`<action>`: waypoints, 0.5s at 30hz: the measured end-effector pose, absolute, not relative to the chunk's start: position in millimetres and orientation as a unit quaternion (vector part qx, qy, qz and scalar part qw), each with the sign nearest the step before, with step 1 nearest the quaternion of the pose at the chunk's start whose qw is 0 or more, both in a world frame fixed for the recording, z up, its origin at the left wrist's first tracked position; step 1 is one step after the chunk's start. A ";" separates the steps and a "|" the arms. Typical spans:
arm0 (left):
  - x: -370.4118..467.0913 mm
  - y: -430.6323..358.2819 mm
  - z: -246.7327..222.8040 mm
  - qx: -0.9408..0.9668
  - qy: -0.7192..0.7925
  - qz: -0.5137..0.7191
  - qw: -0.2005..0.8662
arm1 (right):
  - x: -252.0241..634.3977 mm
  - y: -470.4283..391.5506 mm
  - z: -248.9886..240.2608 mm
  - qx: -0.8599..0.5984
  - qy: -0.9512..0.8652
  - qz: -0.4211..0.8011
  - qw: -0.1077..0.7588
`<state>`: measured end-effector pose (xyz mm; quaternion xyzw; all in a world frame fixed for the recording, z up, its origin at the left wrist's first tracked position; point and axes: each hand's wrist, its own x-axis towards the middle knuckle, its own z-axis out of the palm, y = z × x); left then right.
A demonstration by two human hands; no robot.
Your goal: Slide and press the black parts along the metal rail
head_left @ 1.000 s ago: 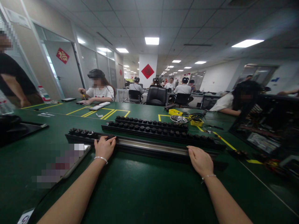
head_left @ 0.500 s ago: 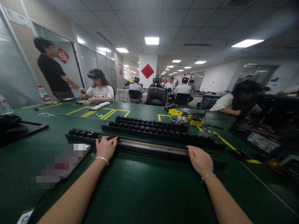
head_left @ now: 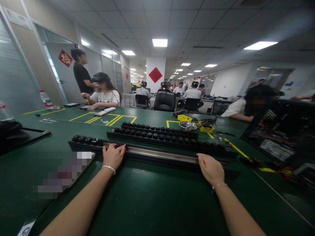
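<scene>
A long black rail (head_left: 157, 153) with a bare metal channel lies across the green table in front of me. Several small black knobby parts (head_left: 87, 139) sit in its left end. My left hand (head_left: 113, 156) pinches one more dark part (head_left: 120, 144) on the rail between thumb and fingers; the hand partly covers it. Toward the rail's right end, my right hand (head_left: 211, 169) is closed over the near edge, its fingertips hidden behind the thumb side. Behind this rail lie a second black rail (head_left: 169, 139) and a shorter one (head_left: 142, 126), both lined with similar black parts.
A phone-like slab (head_left: 82, 168), blurred out, lies left of my left hand. Yellow bins (head_left: 184, 118), a metal dish (head_left: 188, 126) and cables stand behind the rails. A black open case (head_left: 278, 131) is at right. Co-workers sit across the table and at right.
My left hand has slid slightly right along the rail with the dark part. My right hand stays put. The standing person at left has moved right, behind the seated co-worker.
</scene>
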<state>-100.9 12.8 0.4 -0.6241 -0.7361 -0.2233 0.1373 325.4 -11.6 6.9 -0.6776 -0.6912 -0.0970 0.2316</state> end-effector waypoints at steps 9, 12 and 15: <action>-101.9 13.7 -0.6 -0.622 -0.739 -0.224 0.130 | 325.6 -11.2 5.6 -0.675 -0.692 -0.101 0.235; -101.4 13.4 0.5 -0.624 -0.739 -0.221 0.129 | 325.1 -11.7 5.8 -0.671 -0.693 -0.106 0.240; -101.0 13.2 1.3 -0.627 -0.736 -0.220 0.130 | 324.7 -11.8 5.4 -0.670 -0.692 -0.113 0.244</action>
